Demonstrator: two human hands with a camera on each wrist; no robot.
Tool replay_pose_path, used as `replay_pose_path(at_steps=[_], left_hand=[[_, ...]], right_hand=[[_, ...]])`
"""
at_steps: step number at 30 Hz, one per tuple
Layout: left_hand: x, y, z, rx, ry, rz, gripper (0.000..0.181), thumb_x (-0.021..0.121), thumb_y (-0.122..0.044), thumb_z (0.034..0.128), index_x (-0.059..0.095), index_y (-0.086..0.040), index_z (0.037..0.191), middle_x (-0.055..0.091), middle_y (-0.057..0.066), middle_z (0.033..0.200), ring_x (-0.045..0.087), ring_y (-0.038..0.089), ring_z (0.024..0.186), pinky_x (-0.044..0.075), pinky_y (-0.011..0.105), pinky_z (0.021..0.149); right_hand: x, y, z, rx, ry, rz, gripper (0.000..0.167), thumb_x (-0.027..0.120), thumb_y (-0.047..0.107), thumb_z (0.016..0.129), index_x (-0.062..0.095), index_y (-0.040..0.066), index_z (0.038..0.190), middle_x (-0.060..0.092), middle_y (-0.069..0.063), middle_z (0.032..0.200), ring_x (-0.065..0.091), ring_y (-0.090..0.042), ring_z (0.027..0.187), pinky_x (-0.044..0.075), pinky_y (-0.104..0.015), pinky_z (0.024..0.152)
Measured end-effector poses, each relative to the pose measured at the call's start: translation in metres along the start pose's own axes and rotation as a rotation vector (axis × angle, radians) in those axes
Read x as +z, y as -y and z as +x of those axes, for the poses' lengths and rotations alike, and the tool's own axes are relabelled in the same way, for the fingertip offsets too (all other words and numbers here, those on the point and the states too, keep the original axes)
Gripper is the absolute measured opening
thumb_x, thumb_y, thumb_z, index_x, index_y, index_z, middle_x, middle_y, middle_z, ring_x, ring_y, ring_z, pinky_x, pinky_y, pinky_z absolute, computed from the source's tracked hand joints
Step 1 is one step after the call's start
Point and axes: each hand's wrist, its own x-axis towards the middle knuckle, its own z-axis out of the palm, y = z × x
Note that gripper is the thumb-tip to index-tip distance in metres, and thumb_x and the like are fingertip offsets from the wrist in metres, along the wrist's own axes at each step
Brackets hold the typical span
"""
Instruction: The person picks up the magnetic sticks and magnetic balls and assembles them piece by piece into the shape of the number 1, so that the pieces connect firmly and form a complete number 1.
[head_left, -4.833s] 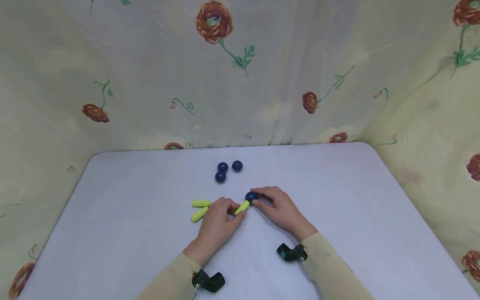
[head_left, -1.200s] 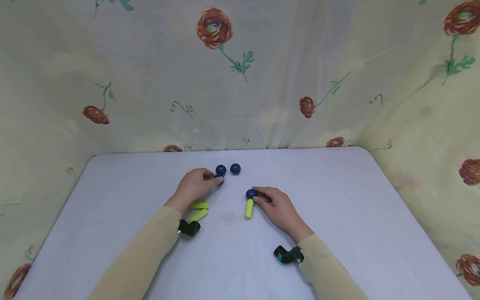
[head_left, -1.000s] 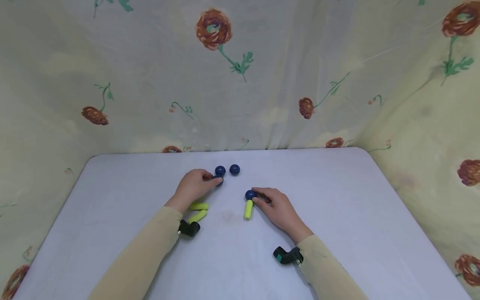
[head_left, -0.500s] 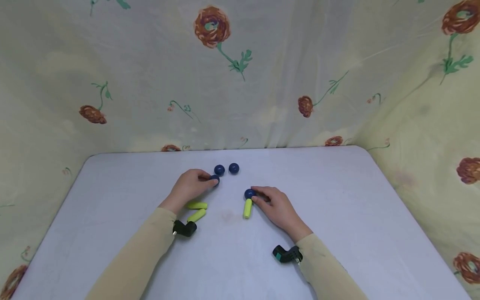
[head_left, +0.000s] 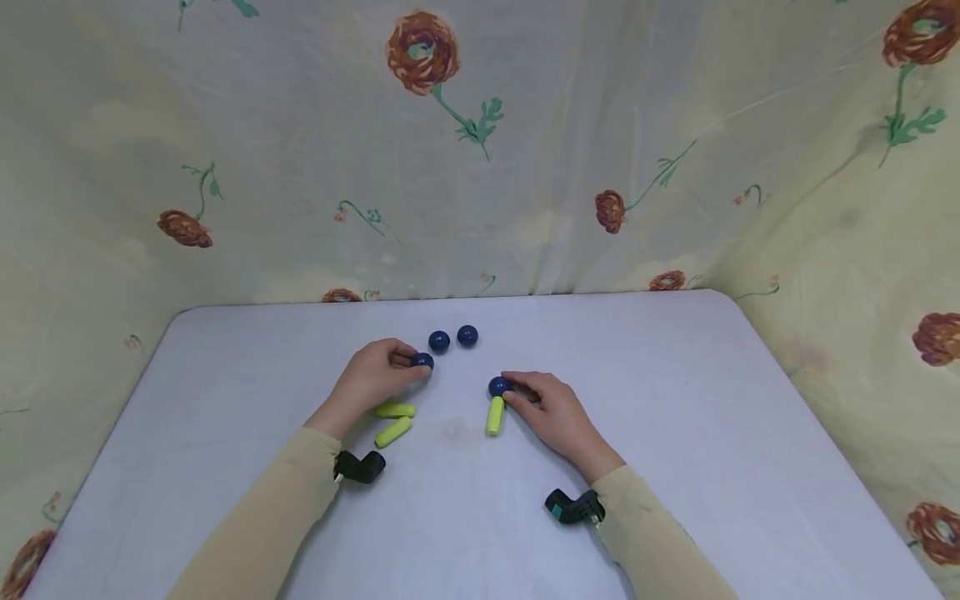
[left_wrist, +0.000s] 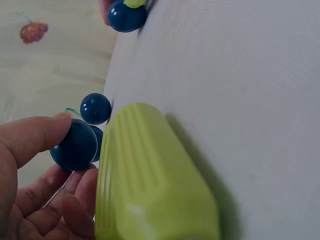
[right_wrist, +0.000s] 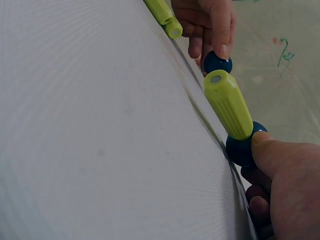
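My left hand (head_left: 372, 375) pinches a shiny dark blue ball (left_wrist: 75, 145) between thumb and fingers, just left of the other loose balls. In the head view, my right hand (head_left: 553, 414) grips a second blue ball (head_left: 499, 387) near the table's middle. A lime-green ribbed rod (head_left: 495, 417) meets this ball at one end and points toward the near side. Its free end bears a grey disc, seen in the right wrist view. Two more green rods, an upper rod (head_left: 395, 410) and a lower rod (head_left: 393, 432), lie beside my left wrist.
Two loose blue balls, a left ball (head_left: 438, 341) and a right ball (head_left: 467, 336), sit toward the back of the white table (head_left: 637, 358). A flowered curtain (head_left: 525, 167) hangs behind the table and along its sides. Each wrist wears a black camera.
Earlier my left hand held the green rod against the right hand's ball. It has let go, moved to the loose balls and drawn one leftward. My right hand stays in place.
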Motion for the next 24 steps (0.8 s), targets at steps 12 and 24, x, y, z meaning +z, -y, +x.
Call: replay_pose_path(at_steps=[12, 24], left_hand=[[0.001, -0.003, -0.013, 0.011, 0.018, -0.013, 0.049, 0.077, -0.04, 0.0858, 0.061, -0.022, 0.129, 0.064, 0.002, 0.113, 0.061, 0.022, 0.104, 0.05, 0.04, 0.086], [0.005, -0.002, -0.026, 0.069, 0.026, 0.011, 0.041, 0.074, -0.034, 0.0896, 0.064, -0.024, 0.129, 0.063, -0.001, 0.116, 0.06, 0.02, 0.102, 0.052, 0.038, 0.083]], right_hand=[[0.0, -0.001, 0.0, -0.005, -0.004, -0.004, 0.039, 0.063, 0.036, 0.098, 0.063, 0.02, 0.133, 0.064, 0.002, 0.123, 0.059, -0.011, 0.101, 0.05, -0.033, 0.085], [0.002, -0.003, 0.0, -0.004, -0.009, 0.002, 0.039, 0.064, 0.036, 0.097, 0.063, 0.021, 0.133, 0.065, 0.004, 0.121, 0.059, -0.01, 0.101, 0.051, -0.034, 0.085]])
